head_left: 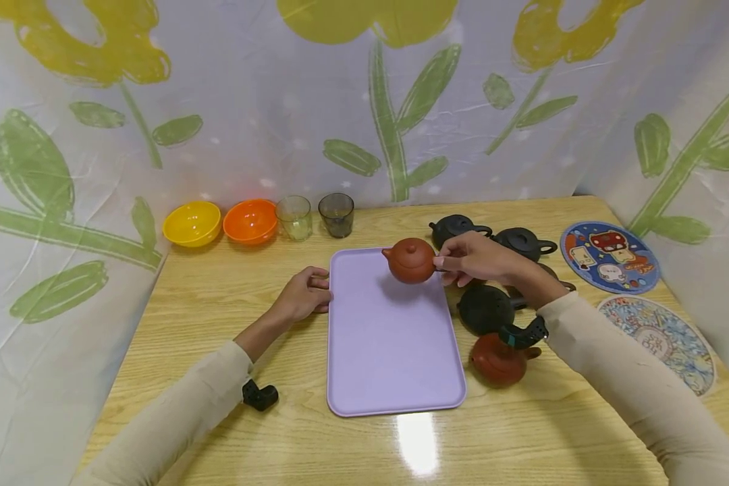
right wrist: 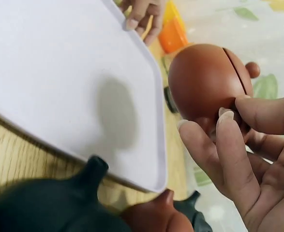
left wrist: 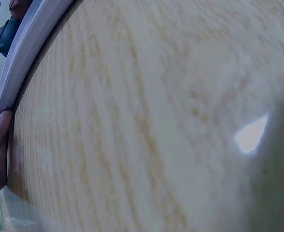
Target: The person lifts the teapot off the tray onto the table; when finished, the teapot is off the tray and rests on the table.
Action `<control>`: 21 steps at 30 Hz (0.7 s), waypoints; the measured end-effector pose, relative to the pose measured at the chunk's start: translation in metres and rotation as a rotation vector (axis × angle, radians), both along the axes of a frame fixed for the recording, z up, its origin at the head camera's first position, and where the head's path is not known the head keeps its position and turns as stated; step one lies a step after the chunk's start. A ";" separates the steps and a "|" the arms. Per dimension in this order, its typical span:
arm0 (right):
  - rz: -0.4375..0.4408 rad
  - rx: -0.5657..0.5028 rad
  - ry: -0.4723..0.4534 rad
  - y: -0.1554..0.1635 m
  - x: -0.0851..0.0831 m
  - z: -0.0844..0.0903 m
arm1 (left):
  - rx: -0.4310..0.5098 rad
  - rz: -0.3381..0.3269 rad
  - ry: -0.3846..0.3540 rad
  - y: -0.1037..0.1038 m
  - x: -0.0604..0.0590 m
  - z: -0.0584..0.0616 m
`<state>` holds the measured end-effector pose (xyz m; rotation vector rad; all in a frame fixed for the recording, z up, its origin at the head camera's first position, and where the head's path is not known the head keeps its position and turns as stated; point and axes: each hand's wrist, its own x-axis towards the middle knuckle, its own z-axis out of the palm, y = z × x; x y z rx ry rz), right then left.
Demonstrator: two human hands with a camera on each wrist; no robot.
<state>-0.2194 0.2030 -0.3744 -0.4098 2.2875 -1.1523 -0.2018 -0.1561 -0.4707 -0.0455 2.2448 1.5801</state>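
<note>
My right hand (head_left: 476, 255) pinches the handle of a reddish-brown clay teapot (head_left: 412, 262), its spout toward the left. The teapot (right wrist: 204, 79) hangs above the far right part of a lilac tray (head_left: 391, 337), casting a shadow on it. My left hand (head_left: 302, 295) grips the tray's left edge; in the right wrist view its thumb lies on the rim. Right of the tray stand several teapots: a black one (head_left: 484, 312), a reddish-brown one (head_left: 498, 368) in front, and others behind, partly hidden by my right arm.
At the back left stand a yellow bowl (head_left: 192, 226), an orange bowl (head_left: 251, 223), a clear glass (head_left: 295, 219) and a dark glass (head_left: 337, 219). Two round mats, one blue (head_left: 634, 246) and one patterned (head_left: 683, 341), lie at the right.
</note>
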 end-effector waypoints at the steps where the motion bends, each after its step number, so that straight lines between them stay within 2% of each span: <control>1: 0.003 0.005 0.008 0.003 0.002 0.001 | 0.000 0.000 0.001 0.000 0.000 0.000; 12: 0.027 -0.030 0.053 0.041 0.027 0.013 | 0.014 -0.010 -0.013 -0.001 -0.001 -0.001; 21: 0.036 -0.038 0.057 0.077 0.049 0.014 | 0.011 -0.012 -0.022 -0.002 -0.002 0.000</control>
